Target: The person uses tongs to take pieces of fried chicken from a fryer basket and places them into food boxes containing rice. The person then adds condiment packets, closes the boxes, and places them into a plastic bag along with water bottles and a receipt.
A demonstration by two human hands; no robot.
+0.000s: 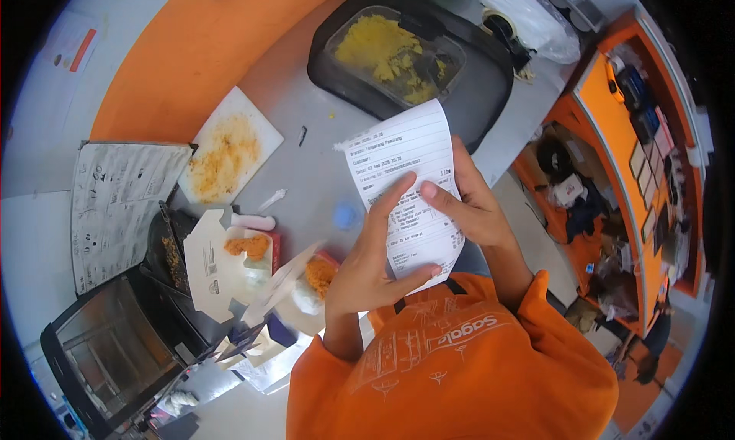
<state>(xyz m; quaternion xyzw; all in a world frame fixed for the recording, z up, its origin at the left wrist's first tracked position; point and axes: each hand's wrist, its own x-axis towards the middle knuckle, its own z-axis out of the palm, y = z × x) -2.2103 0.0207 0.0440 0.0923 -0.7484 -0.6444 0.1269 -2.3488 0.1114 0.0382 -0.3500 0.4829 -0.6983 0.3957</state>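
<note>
Both my hands hold a printed paper receipt [410,210] in front of my orange shirt. My left hand [376,250] grips its left and lower edge, fingers across the print. With thumb on the print, my right hand [474,204] pinches the right edge. Left of my left hand stand two open cardboard food boxes, one [209,267] with fried chicken [250,246] and a wrapped white portion. The other holds fried chicken [320,276] and a similar white portion [307,298]. A blurred blue round thing [344,216] lies beside my left hand.
A stained white cutting board [270,135] lies on the metal counter near a whiteboard [129,210]. Beyond the receipt, a black tray [494,95] bears a clear container of yellow food [379,46]. A glass-fronted black appliance [115,354] is at lower left; orange shelving [620,147] stands right.
</note>
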